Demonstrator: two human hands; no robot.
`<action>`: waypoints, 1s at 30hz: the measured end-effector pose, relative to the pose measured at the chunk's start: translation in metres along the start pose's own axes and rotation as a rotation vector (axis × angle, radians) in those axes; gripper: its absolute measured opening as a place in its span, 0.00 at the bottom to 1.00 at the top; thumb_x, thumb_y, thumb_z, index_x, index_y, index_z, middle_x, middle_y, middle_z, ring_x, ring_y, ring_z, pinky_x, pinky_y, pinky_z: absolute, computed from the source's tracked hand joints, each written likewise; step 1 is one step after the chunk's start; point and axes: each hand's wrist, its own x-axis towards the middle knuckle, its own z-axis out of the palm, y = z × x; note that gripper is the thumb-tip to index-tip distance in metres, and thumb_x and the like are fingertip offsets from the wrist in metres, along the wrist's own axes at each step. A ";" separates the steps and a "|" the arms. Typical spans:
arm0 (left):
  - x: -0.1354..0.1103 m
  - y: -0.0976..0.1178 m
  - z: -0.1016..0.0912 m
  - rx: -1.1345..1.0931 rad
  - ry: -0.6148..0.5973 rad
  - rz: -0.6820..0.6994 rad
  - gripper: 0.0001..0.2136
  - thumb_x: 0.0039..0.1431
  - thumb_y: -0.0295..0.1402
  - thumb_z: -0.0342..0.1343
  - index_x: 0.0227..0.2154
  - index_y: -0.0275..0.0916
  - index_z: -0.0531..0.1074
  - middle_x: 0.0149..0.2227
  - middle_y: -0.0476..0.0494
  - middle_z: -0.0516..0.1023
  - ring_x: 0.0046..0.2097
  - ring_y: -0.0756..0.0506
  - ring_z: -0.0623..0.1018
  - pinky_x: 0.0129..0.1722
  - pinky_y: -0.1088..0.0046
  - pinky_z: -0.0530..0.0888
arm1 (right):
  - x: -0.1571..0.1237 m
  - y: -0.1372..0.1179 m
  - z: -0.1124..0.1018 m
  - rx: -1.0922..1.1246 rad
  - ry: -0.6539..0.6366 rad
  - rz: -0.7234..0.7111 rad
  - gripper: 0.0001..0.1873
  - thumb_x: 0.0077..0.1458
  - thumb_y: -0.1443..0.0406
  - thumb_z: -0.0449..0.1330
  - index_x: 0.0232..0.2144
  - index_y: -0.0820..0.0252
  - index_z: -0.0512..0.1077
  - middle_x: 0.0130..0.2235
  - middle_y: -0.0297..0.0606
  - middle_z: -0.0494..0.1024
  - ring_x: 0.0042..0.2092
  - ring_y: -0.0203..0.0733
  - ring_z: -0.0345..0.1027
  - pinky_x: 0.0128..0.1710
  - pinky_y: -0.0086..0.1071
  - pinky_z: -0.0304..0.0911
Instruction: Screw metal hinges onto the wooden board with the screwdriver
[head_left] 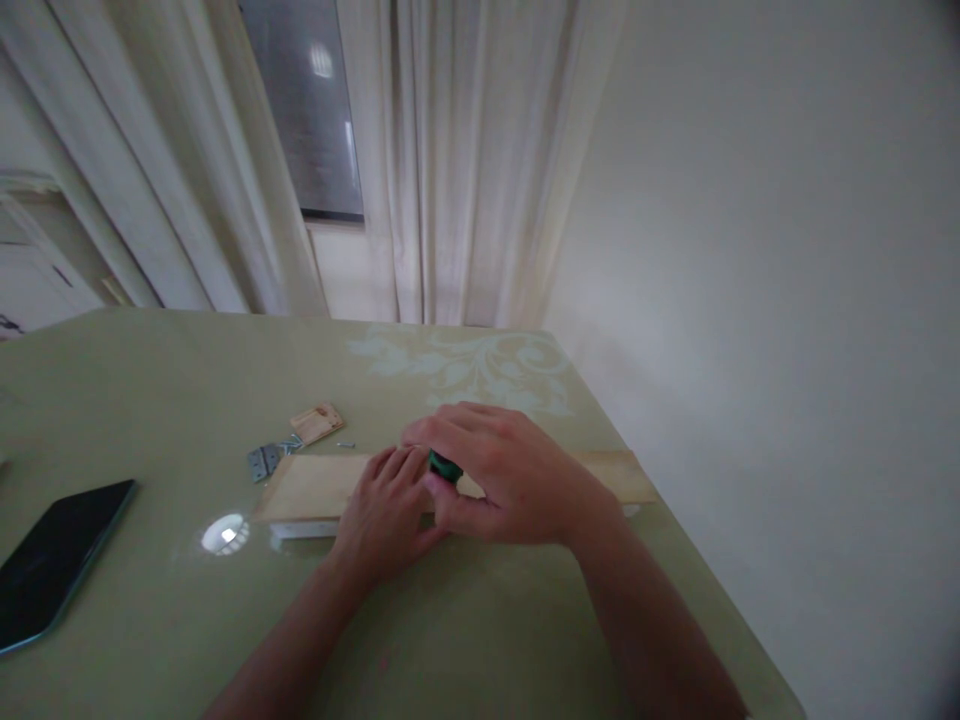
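Note:
A long pale wooden board (pixel 307 486) lies flat across the green table (pixel 165 380). My right hand (pixel 510 475) is curled over the middle of the board, fingers closed round a small dark green object (pixel 445 466) that I cannot identify. My left hand (pixel 386 515) rests against the board beside it, fingers bent down onto the wood. What lies under the hands is hidden.
A metal hinge (pixel 264 461), a small wooden piece (pixel 317 422) and a tiny screw (pixel 346 444) lie just behind the board's left end. A dark phone (pixel 52 560) lies at the left. The table's right edge runs close to a white wall. Curtains hang behind.

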 end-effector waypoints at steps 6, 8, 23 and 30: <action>0.000 0.000 -0.001 -0.007 0.016 0.003 0.22 0.65 0.54 0.59 0.49 0.41 0.78 0.48 0.34 0.81 0.53 0.31 0.76 0.56 0.47 0.71 | -0.002 -0.009 -0.001 -0.192 0.055 0.217 0.12 0.72 0.58 0.53 0.40 0.57 0.73 0.33 0.37 0.80 0.32 0.41 0.70 0.32 0.35 0.53; 0.001 0.001 -0.001 -0.011 0.019 -0.001 0.24 0.65 0.55 0.58 0.50 0.41 0.78 0.48 0.34 0.81 0.53 0.31 0.77 0.55 0.48 0.72 | -0.003 -0.006 -0.004 -0.104 0.040 0.159 0.10 0.70 0.63 0.54 0.48 0.59 0.72 0.42 0.41 0.82 0.42 0.44 0.73 0.41 0.35 0.60; 0.003 0.001 -0.004 -0.009 -0.007 0.012 0.26 0.66 0.55 0.58 0.56 0.41 0.74 0.52 0.35 0.80 0.55 0.32 0.77 0.56 0.49 0.70 | -0.008 0.008 -0.008 -0.029 0.069 0.150 0.14 0.66 0.63 0.58 0.53 0.59 0.72 0.47 0.43 0.83 0.48 0.48 0.75 0.47 0.37 0.66; 0.003 0.001 -0.004 0.004 -0.017 0.012 0.25 0.66 0.55 0.58 0.55 0.41 0.74 0.50 0.35 0.80 0.54 0.32 0.77 0.56 0.50 0.70 | -0.008 0.004 -0.010 -0.041 0.046 0.144 0.11 0.71 0.63 0.54 0.51 0.57 0.73 0.45 0.41 0.83 0.47 0.45 0.75 0.45 0.35 0.63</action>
